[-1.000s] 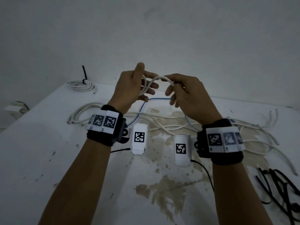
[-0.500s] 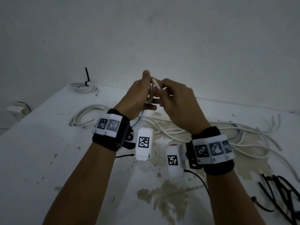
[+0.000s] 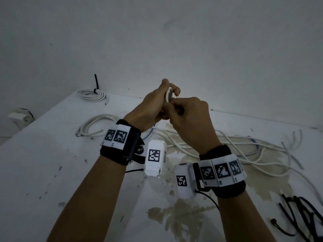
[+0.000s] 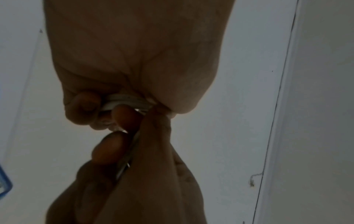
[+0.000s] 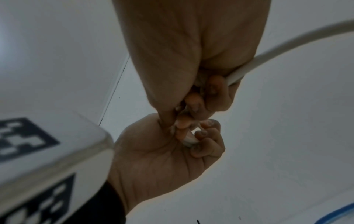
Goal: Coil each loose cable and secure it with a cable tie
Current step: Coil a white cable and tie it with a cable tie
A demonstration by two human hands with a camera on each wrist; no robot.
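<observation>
Above the table I hold a small coil of white cable (image 3: 168, 94) upright. My left hand (image 3: 168, 92) grips it, thumb on one side and fingers curled on the other. My right hand (image 3: 175, 109) is pressed against the left one, its curled fingers pinching the same cable at the coil's lower part. In the left wrist view the coil's strands (image 4: 127, 101) show between my left fingers (image 4: 84, 106). The right wrist view shows a white cable length (image 5: 268, 56) leaving my right fingers (image 5: 214, 86) to the right. How the cable's end lies is hidden.
A white coil with a black tie (image 3: 92, 95) lies at the table's back left corner, an untied coil (image 3: 90, 126) nearer. Several loose white cables (image 3: 244, 154) and a blue one (image 3: 148, 135) spread behind my wrists. Black cable ties (image 3: 300, 217) lie front right. The table (image 3: 43, 172) is stained.
The wide loop stretched between my hands has been folded into the coil in my left hand. My right hand has come in against the left and now pinches the coil.
</observation>
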